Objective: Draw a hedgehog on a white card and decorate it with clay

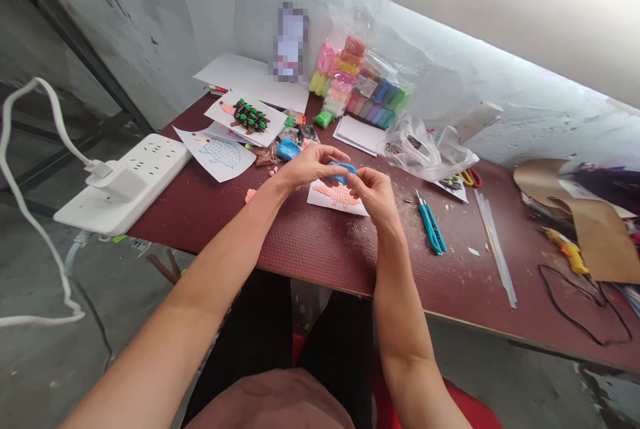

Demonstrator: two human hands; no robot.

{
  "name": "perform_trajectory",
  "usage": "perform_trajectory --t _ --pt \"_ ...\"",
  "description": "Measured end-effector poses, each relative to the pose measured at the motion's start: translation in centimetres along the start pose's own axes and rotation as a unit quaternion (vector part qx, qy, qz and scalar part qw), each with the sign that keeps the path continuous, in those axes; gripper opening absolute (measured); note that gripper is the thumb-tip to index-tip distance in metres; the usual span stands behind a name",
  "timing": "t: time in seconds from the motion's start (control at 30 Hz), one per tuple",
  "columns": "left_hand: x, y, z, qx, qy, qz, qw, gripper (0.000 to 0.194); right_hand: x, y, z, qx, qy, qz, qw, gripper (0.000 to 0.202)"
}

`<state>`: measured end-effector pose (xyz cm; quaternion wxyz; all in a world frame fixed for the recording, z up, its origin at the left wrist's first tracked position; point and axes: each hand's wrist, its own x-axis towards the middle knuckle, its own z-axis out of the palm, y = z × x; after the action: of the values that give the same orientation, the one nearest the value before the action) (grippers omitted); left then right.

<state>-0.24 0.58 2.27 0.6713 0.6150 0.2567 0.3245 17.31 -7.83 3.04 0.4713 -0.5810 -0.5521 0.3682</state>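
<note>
A small piece of blue clay (342, 172) is held up between my two hands, above the near middle of the table. My left hand (313, 166) pinches it from the left with thumb and fingers. On the right, my right hand (371, 190) grips its other edge with the fingertips. Below the hands lies a white card with an orange hedgehog drawing (340, 197), partly covered by them. Another lump of blue clay (289, 149) sits behind my left hand, among small bags. Crumbs of pink clay (251, 196) lie left of the card.
Hedgehog cards (220, 154) and a white power strip (125, 182) are at left. Packs of coloured clay (380, 97) lean on the wall. A teal cutter (431, 224), clear glue sticks (495, 248), a plastic bag (425, 152) and a yellow glue gun (570, 250) lie right.
</note>
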Motion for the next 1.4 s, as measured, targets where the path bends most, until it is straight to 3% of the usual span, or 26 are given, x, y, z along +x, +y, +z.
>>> perform_trajectory --t 0.1,0.23,0.47,0.6,0.77,1.0,1.23,1.4 --pt "-0.1 0.0 -0.4 -0.018 -0.031 -0.024 0.999 0.042 0.1 0.0 -0.1 -0.002 0.010 0.007 1.000 0.050" --pt "0.1 -0.1 -0.4 -0.019 -0.016 -0.018 1.000 0.034 0.1 0.1 -0.2 -0.009 0.016 0.033 0.999 0.053" --pt "0.1 -0.1 -0.6 -0.005 -0.014 -0.007 1.000 0.027 0.0 -0.1 -0.3 -0.010 -0.051 0.040 0.998 0.048" --pt "0.2 -0.2 -0.8 0.009 -0.019 -0.010 1.000 0.018 0.1 -0.1 -0.2 -0.005 -0.023 0.022 0.999 0.046" --pt "0.4 -0.4 -0.7 0.004 -0.009 0.002 1.000 0.021 0.1 0.0 0.0 0.008 0.019 0.013 1.000 0.046" --pt "0.1 0.0 -0.3 0.021 -0.024 0.017 0.999 0.015 0.1 -0.1 0.1 -0.003 0.025 -0.008 1.000 0.040" --pt "0.4 -0.2 0.1 0.020 -0.013 0.019 1.000 0.004 0.0 0.1 0.8 -0.023 0.094 -0.030 0.995 0.038" --pt "0.4 -0.2 0.0 0.031 0.001 0.011 0.999 0.007 0.0 0.2 0.9 -0.041 0.129 -0.054 0.989 0.029"
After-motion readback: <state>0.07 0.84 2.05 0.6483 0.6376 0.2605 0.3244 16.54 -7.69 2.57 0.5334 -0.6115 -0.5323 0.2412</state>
